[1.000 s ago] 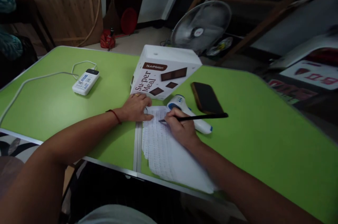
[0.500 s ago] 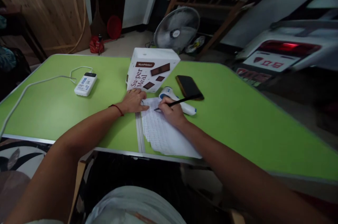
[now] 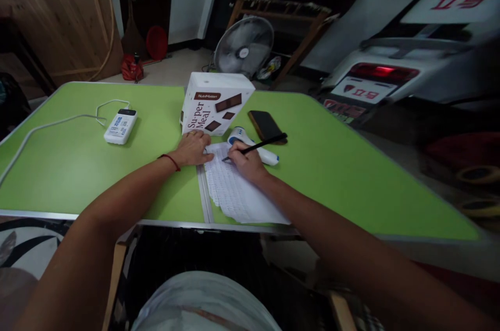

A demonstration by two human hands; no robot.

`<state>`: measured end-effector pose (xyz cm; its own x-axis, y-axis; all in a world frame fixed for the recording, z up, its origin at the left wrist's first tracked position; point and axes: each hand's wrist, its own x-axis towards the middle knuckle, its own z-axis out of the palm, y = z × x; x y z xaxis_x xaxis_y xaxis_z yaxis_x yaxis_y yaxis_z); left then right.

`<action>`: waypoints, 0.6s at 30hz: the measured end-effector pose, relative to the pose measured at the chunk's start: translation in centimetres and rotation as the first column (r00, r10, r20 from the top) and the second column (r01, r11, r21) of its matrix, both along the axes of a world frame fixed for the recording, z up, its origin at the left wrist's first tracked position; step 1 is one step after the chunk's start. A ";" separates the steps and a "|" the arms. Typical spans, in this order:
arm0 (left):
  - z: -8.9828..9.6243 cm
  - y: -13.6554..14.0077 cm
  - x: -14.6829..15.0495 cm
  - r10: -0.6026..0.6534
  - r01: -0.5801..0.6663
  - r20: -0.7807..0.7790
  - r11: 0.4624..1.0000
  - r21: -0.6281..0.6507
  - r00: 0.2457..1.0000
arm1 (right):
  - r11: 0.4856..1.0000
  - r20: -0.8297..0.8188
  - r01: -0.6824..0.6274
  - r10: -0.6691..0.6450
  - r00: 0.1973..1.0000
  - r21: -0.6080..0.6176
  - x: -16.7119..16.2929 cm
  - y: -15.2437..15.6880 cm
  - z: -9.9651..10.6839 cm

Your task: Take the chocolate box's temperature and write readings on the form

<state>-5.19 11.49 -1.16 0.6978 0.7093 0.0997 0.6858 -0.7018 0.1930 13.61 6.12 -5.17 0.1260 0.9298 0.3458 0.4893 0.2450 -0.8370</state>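
Observation:
Between my hands lies a sheet of paper (image 3: 234, 193) covered with rows of small handwriting, its lower left edge ragged. My right hand (image 3: 247, 162) is closed around a black pen (image 3: 262, 143), the tip down on the upper part of the sheet. My left hand (image 3: 193, 149) rests with fingers spread at the paper's upper left corner, in front of a white "Su-per Meal" box (image 3: 219, 104) standing upright. Just behind my right hand is a white and blue handheld device, seemingly an infrared thermometer (image 3: 269, 157), partly covered by the hand and pen.
A dark phone (image 3: 266, 125) lies right of the box on the green table (image 3: 336, 175). At the left is a white power bank (image 3: 120, 126) with a white cable (image 3: 50, 125). Beyond the table stand a fan (image 3: 244, 47) and a white scooter (image 3: 375, 68).
The view has turned to the right, so everything appears shifted left and more of the scooter shows. Both hands keep their places on the paper, the pen still in my right hand.

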 end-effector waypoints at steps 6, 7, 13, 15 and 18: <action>0.1 0.0 0.1 -0.006 0.006 0.001 1.000 -0.003 1.000 | 1.000 0.009 0.007 -0.007 1.000 0.000 0.1 -0.1 0.0; 0.1 0.0 0.1 -0.005 0.005 0.000 1.000 -0.004 1.000 | 1.000 0.011 0.007 -0.007 1.000 0.000 0.1 -0.1 0.0; 0.2 -0.2 0.1 0.003 -0.003 -0.010 1.000 0.007 1.000 | 1.000 0.023 0.007 -0.007 1.000 -0.003 0.3 0.0 -0.3; 0.2 -0.2 0.1 0.009 -0.009 -0.013 1.000 0.013 1.000 | 1.000 0.025 0.007 -0.007 1.000 -0.003 0.3 0.0 -0.3; 0.3 -0.2 0.1 0.011 -0.010 -0.015 1.000 0.020 1.000 | 1.000 0.028 0.010 -0.010 1.000 0.000 0.3 0.1 -0.3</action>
